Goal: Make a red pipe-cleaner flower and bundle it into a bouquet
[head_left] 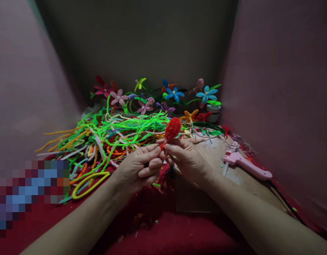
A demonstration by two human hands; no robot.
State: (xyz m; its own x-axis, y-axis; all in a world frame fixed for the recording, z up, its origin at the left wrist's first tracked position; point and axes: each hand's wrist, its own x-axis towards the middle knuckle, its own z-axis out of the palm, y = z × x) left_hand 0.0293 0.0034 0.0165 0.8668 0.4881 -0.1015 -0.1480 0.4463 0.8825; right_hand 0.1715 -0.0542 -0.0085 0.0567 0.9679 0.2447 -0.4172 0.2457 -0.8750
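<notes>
Two hands are holding a red fuzzy bud (173, 128) before heaped chenille stems (136, 127): the left hand (142, 161) is pinching a small red piece (162, 146) below it, the right hand's (191, 157) grip is pinching its neck, presumably steadying it nearly upright.

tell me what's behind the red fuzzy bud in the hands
Behind the red chenille bud, held between the left hand and right hand, are bright green pipe cleaners, with an orange pipe-cleaner flower to its right. Whatever the bud and hands cover cannot be seen.
</notes>
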